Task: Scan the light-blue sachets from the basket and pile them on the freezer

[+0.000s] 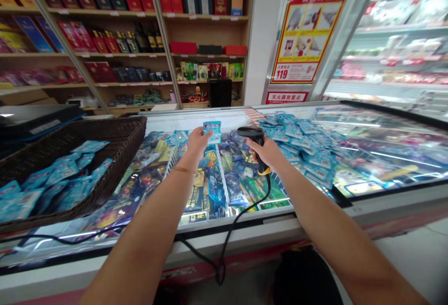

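Between the thumb and fingers of my left hand [199,142] is a small blue packet [213,132], held upright above the freezer with a printed side toward me. My right hand [264,150] is wrapped round the grip of a black barcode scanner [251,132], whose head points left toward the packet. A black cable [241,214] runs from the scanner's grip down over the freezer's front edge. Left of my arms, a brown wicker basket [129,139] holds several similar blue packets [66,169]. On the right, a large pile of blue packets [304,139] lies on the freezer's glass top.
Below my hands, the chest freezer [245,235] holds bagged goods in white wire dividers [224,179]. Shelves [206,16] with boxes and bottles stand behind it. A red and yellow poster [304,30] hangs at the back, and a lit display cooler [395,48] stands at right.
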`<state>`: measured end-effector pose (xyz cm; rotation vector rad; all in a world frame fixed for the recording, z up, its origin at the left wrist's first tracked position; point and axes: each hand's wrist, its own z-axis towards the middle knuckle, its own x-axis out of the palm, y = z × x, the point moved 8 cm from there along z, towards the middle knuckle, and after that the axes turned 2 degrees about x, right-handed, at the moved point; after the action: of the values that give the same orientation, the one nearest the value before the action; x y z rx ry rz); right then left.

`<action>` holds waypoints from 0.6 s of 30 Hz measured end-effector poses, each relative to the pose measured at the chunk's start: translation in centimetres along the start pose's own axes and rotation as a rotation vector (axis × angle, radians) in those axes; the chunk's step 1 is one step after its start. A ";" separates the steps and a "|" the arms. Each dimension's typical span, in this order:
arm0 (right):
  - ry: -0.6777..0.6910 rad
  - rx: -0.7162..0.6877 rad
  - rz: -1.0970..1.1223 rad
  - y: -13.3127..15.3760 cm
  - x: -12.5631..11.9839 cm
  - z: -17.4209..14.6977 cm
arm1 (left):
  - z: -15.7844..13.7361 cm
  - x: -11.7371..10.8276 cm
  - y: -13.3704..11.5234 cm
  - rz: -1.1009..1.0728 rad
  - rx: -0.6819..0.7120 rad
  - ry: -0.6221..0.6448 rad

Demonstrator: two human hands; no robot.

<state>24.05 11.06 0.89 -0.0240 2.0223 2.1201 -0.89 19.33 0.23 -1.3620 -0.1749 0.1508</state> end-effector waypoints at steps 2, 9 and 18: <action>0.004 -0.018 -0.032 0.3 0.2 -0.2 | -0.3 0.5 0.9 -0.087 -0.035 0.003; 0.066 -0.063 -0.172 1.5 1.2 -1.5 | -0.1 1.7 2.3 -0.257 -0.091 0.051; 0.109 -0.072 -0.253 2.2 1.8 -2.4 | -0.6 2.0 1.8 -0.234 -0.094 0.040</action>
<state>21.61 8.86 2.67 -0.3932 1.8834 2.0690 1.21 19.50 -1.60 -1.4253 -0.3096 -0.0815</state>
